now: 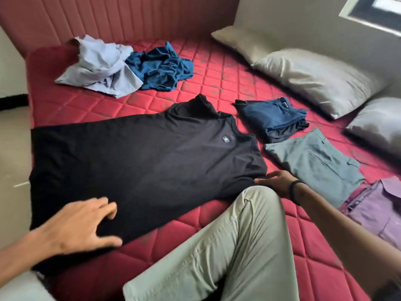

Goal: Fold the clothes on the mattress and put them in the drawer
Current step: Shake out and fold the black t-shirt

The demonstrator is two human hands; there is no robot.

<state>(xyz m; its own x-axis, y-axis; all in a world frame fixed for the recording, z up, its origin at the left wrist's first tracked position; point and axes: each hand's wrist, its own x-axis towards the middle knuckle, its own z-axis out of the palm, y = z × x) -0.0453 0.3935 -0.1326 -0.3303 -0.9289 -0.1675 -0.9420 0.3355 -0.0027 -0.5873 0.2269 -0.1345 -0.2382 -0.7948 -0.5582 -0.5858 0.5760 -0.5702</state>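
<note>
A black T-shirt (pixel 138 157) lies spread flat across the red quilted mattress (pixel 219 70), its neck pointing to the right. My left hand (pixel 80 227) hovers with spread fingers over the shirt's lower hem. My right hand (pixel 277 183), a dark band on its wrist, rests flat at the near sleeve. A crumpled light blue shirt (pixel 99 68) and a crumpled blue garment (pixel 160 66) lie at the far side. Folded navy clothes (pixel 273 118), folded grey-green trousers (pixel 319 164) and a folded purple shirt (pixel 377 207) sit in a row on the right.
My bent knee in pale green trousers (pixel 227 242) rests on the mattress in front of me. Three grey pillows (pixel 314 79) line the right wall. A red padded headboard (pixel 130 16) stands behind. The floor (pixel 15 153) shows at the left. No drawer is in view.
</note>
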